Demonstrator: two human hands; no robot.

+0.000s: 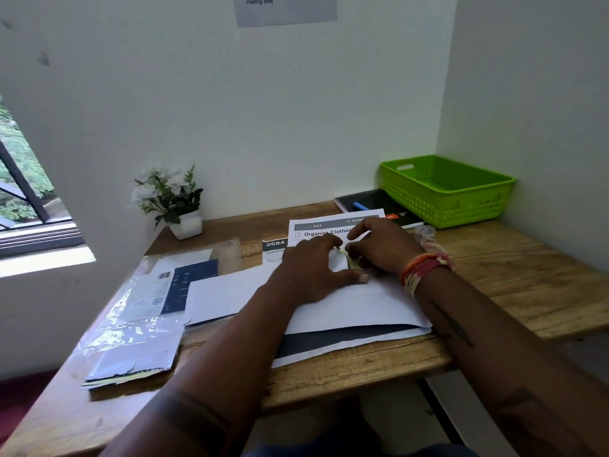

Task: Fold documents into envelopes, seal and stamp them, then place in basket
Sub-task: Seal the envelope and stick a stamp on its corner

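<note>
At the desk's (514,258) centre, a white envelope (356,308) lies flat with its long axis running from about 9 o'clock to 3 o'clock, tilted a little so the right end sits nearer the front edge. Its open flap, dark inside, points toward 6 o'clock, at the person. The left hand (313,268) rests on the envelope's far edge, thumb stretched flat along the paper and fingers curled over a small pale strip (344,258). The right hand (382,249), just beside it at 1 o'clock, pinches that same strip with narrow, bent fingertips. Whether the strip is a stamp, a sticker or a peel-off backing cannot be told.

Judging by this, the task is early. No document shows inside the envelope, though its contents are hidden; the flap is not yet sealed, and the green basket (445,189) at 2 o'clock shows nothing inside. Two printed sheets (329,229) lie unfolded at 12 o'clock, partly under the hands. A clear packet (141,311) of further envelopes sits at 9 o'clock, a second white one (224,298) just beside the first. Folding, sealing and basketing all seem left to do.
</note>
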